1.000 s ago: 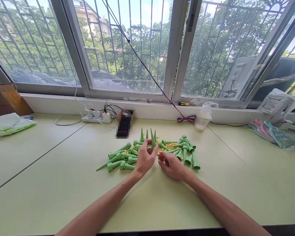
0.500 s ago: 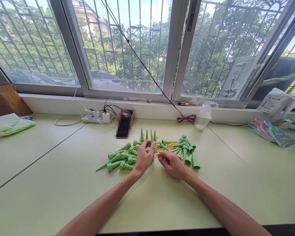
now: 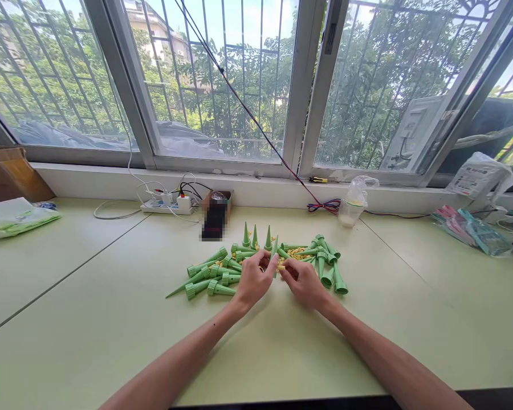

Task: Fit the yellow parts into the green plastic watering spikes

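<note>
My left hand (image 3: 255, 278) is closed around a green plastic spike (image 3: 275, 247), its point up and tilted slightly right. Close beside it, my right hand (image 3: 302, 280) has thumb and fingers pinched on a small yellow piece (image 3: 281, 266). Three more green spikes, one of them an upright spike (image 3: 245, 234), stand just beyond my hands. Several ribbed-capped green spikes (image 3: 199, 289) lie to the left. On the right is a heap of green spikes (image 3: 321, 261). Small yellow pieces (image 3: 298, 251) are scattered between the two groups, partly hidden by my hands.
Behind the spikes are a small box with a blurred dark front (image 3: 216, 216) and a white power strip (image 3: 166, 206). A plastic cup in a bag (image 3: 351, 208) stands near the sill. Bagged pink and teal items (image 3: 472, 230) lie right, a white-green package (image 3: 21, 217) left.
The spike in my left hand has moved right and slightly lower, away from the standing ones. My right hand has shifted slightly right, and the yellow piece now shows at its fingertips.
</note>
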A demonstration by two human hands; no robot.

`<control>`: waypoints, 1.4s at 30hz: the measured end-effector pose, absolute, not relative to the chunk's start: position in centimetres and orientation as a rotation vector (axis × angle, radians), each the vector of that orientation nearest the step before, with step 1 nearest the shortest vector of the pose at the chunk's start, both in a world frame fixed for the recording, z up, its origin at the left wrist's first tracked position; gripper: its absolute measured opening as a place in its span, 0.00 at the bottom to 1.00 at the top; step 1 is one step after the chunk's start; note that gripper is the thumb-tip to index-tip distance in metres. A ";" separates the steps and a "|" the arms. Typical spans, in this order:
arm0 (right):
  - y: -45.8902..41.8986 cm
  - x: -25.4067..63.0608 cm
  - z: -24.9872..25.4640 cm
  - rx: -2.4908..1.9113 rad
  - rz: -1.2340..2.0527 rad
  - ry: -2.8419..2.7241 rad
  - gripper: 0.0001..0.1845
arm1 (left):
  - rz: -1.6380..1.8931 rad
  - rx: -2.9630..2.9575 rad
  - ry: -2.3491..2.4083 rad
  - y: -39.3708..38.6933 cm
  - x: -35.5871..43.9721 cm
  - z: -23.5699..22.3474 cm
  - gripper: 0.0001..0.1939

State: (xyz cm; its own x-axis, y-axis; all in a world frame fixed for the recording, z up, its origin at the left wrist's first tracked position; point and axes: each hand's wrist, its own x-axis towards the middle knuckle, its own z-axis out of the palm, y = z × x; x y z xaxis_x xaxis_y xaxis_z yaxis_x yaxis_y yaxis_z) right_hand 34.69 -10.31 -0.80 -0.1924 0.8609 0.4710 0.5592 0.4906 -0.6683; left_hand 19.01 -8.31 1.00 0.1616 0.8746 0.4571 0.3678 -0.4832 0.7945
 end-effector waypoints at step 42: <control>-10.2 35.1 -0.1 -1.239 0.509 -1.439 0.16 | 1.201 2.304 1.206 -9.1 19.1 1.0 0.12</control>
State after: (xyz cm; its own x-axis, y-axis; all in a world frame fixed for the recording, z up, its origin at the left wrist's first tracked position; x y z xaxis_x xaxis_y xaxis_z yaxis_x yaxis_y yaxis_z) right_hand 35.08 -10.21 -0.14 0.1650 0.8780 0.4494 0.4003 0.3568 -0.8440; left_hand 19.08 -9.13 1.03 0.3073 0.7790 0.5465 0.5496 -0.6141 0.5664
